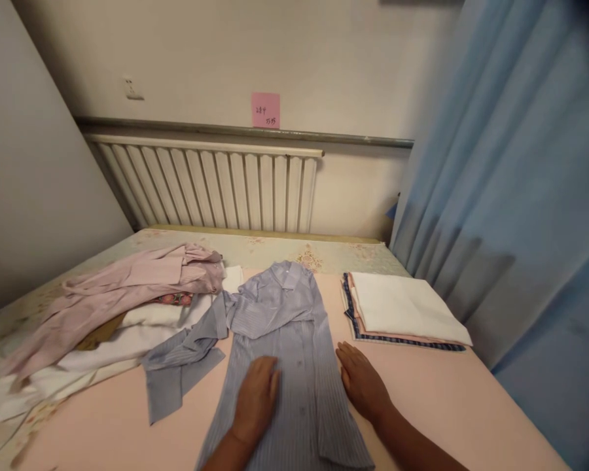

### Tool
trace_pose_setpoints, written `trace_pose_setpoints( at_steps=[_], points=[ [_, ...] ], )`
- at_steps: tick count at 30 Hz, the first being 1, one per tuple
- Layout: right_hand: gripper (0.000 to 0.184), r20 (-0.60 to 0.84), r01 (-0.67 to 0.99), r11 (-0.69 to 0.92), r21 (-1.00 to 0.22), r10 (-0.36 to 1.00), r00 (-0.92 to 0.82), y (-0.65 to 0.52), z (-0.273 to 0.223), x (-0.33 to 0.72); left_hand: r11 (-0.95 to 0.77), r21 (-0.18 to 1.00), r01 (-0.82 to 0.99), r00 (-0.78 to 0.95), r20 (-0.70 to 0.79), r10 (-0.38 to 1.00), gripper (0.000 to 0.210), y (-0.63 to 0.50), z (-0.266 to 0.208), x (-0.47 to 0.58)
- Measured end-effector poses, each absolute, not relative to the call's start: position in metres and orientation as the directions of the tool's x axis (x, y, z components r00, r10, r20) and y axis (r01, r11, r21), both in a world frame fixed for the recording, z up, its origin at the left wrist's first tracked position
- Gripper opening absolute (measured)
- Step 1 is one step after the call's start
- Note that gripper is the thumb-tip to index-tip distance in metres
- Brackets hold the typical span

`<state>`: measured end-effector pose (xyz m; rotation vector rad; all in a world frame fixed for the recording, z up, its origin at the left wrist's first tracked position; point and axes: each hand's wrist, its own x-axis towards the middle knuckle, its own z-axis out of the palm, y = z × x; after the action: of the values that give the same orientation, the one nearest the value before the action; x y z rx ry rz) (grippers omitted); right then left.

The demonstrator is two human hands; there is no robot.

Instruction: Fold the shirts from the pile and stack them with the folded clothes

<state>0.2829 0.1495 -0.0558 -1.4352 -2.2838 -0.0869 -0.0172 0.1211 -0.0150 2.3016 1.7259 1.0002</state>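
A blue-grey striped button-up shirt (294,366) lies front up on the pink sheet, its collar at the far end. One sleeve runs straight down the right side; the other spreads out to the left, bent and creased. My left hand (259,396) rests on the shirt's front, left of the buttons, thumb apart and fingers partly hidden beneath the hand. Along the right edge, by the straight sleeve, my right hand (363,383) lies with fingers stretched out, holding nothing.
To the left is a loose heap of clothes with a pink shirt (152,281) on top. A folded stack with a white cloth (407,304) uppermost sits at the right. Behind the bed stand a radiator (226,186) and, at right, a blue curtain (495,170).
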Motion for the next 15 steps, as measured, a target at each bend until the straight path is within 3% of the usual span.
trace_pose_setpoints(
  at_steps=[7, 10, 15],
  points=[
    [0.048, 0.386, 0.878, 0.446, -0.173, 0.851, -0.356, 0.149, -0.056, 0.283, -0.019, 0.106, 0.994, -0.027, 0.416, 0.909, 0.033, 0.181, 0.007, -0.109],
    [0.048, 0.378, 0.88, 0.442, -0.172, 0.855, -0.355, 0.149, -0.055, 0.282, 0.078, 0.126, 0.989, -0.114, 0.308, 0.945, 0.031, 0.198, 0.012, -0.126],
    [0.049, 0.387, 0.875, 0.444, -0.194, 0.854, -0.348, 0.149, -0.055, 0.282, 0.207, 0.256, 0.944, -0.261, 0.197, 0.945, 0.026, 0.224, 0.019, -0.154]
  ],
)
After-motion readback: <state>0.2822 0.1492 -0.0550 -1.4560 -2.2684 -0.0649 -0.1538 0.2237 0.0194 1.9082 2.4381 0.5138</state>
